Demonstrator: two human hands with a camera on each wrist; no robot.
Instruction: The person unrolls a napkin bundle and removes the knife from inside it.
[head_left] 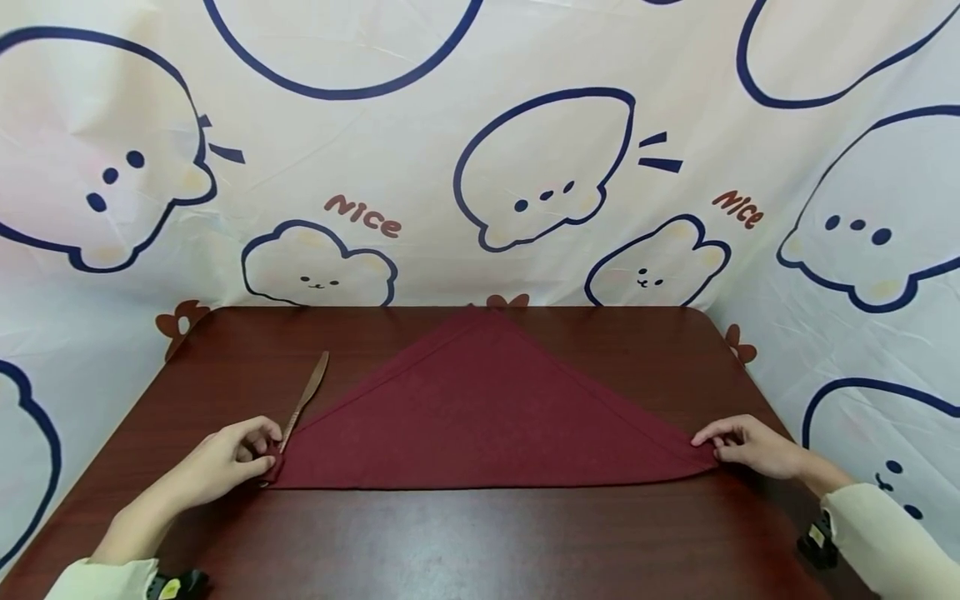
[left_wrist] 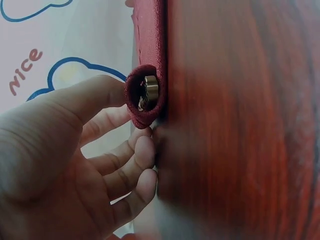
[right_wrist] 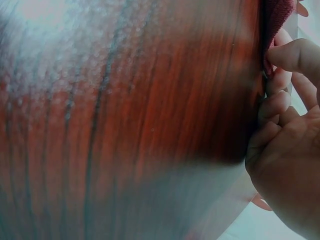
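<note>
A dark red cloth napkin (head_left: 480, 408) lies folded into a wide triangle, its long edge towards me and its point at the table's far edge. A gold-coloured table knife (head_left: 311, 385) lies aslant at the left corner, blade pointing away. My left hand (head_left: 232, 458) pinches that corner, which is folded over the knife's handle. In the left wrist view the cloth (left_wrist: 149, 45) curls around the gold handle end (left_wrist: 151, 89), beside the thumb. My right hand (head_left: 757, 446) pinches the napkin's right corner; in the right wrist view its thumb and finger hold the cloth edge (right_wrist: 275, 25).
The napkin and knife lie on a dark brown wooden table (head_left: 480, 542) with rounded far corners. A white curtain (head_left: 420, 158) printed with blue cartoon outlines hangs behind the table and along its sides. Dark straps with small devices are on both wrists.
</note>
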